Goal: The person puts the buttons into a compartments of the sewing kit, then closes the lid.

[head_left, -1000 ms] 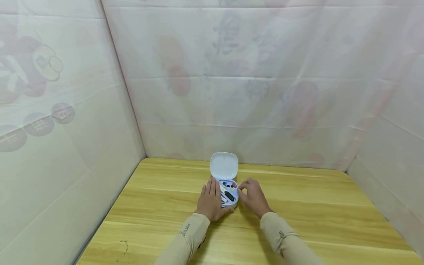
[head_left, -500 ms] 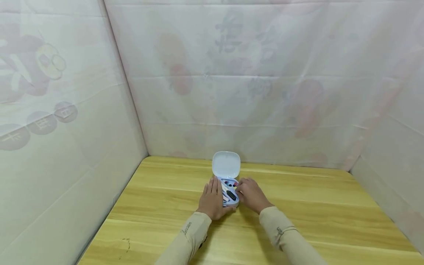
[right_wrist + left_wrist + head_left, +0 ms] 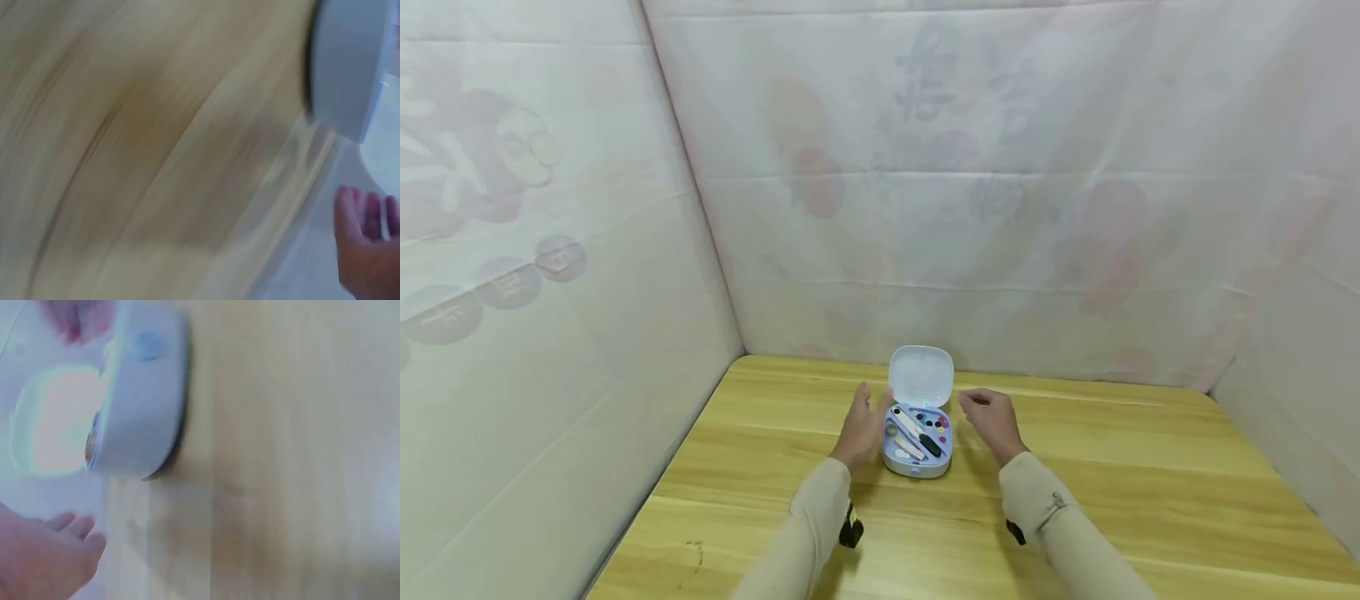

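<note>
A small pale blue case [image 3: 917,473], like a sewing kit, sits on the table with its white lid [image 3: 921,377] raised at the back. A white tool with a black end [image 3: 929,446] lies slantwise inside it, beside a pinkish-white piece [image 3: 910,450] and several small coloured round bits [image 3: 942,429]. My left hand [image 3: 860,429] is just off the case's left side, fingers extended, blurred and holding nothing. To the right of the lid, my right hand [image 3: 996,421] hovers with loosely bent fingers; the right wrist view shows no object in that hand [image 3: 370,250].
The wood-grain table [image 3: 1150,492] reaches back to a printed cloth wall [image 3: 1000,250]. Another cloth wall [image 3: 587,350] runs along the left side. Dark devices are strapped under both wrists, one being the left wrist device [image 3: 852,529].
Both hands have come away from the case: the left lifted off its left side, the right drew back from its right edge. More of the case's contents now show.
</note>
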Available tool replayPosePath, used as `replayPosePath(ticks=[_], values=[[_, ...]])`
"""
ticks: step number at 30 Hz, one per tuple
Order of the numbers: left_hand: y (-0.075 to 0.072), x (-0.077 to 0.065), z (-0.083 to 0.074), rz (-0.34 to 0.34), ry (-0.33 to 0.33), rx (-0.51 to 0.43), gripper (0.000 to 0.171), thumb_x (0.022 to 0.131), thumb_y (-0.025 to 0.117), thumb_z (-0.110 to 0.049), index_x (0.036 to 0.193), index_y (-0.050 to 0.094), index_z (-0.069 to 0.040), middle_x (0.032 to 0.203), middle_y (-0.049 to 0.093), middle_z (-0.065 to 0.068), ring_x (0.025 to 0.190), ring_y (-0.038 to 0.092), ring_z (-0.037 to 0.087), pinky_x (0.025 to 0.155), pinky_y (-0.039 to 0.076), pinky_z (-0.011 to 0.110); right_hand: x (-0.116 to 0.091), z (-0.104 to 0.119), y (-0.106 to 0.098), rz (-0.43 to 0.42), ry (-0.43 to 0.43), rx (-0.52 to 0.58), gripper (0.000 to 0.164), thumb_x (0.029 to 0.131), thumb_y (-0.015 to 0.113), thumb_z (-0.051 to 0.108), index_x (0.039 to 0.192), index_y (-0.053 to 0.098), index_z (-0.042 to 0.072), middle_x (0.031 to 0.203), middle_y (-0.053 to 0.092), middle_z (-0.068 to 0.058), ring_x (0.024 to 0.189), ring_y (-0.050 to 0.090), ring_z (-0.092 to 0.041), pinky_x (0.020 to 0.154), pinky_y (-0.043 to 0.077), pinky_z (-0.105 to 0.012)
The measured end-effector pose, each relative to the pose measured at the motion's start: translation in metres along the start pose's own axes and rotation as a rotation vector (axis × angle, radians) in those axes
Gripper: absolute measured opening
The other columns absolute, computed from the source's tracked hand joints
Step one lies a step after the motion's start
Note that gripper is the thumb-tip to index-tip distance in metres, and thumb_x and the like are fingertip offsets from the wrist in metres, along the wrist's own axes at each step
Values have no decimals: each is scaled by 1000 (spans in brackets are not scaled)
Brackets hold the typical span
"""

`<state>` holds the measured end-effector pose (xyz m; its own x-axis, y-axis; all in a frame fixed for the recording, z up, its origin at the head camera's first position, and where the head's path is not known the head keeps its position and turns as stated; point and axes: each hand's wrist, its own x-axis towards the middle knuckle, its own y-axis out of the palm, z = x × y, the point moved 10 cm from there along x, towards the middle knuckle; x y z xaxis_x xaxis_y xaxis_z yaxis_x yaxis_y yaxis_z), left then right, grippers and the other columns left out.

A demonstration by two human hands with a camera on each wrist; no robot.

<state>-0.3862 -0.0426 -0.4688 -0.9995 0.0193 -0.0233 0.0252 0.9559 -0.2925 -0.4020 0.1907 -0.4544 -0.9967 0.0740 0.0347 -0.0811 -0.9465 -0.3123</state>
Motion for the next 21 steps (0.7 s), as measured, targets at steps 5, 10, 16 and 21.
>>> replayPosePath(ticks=[5,10,16,21], values=[[-5,13,14,25,-179,-361,87,104,27,-64,160,14,1,161,26,28,149,25,44,122,16,56,-1,-15,23,99,295,475,67,108,45,32,156,22,-9,159,29,-28,147,29,-43,120,30,-46],[5,16,1,56,-188,-469,86,104,21,-64,161,7,0,161,25,28,150,20,43,123,9,57,-1,-3,39,160,319,693,69,110,28,39,162,2,1,166,7,-25,152,6,-44,124,6,-53],[7,16,-20,27,-167,-421,77,103,21,-64,143,54,-7,146,50,17,142,36,37,119,19,61,0,12,50,181,306,719,67,111,20,45,162,10,3,167,7,-22,153,9,-44,123,1,-55],[-4,14,-25,-41,-136,-364,71,103,26,-65,134,61,-12,132,60,12,130,49,30,114,32,55,-2,20,56,198,282,688,70,110,20,46,160,11,-2,166,10,-23,152,11,-45,123,0,-55]])
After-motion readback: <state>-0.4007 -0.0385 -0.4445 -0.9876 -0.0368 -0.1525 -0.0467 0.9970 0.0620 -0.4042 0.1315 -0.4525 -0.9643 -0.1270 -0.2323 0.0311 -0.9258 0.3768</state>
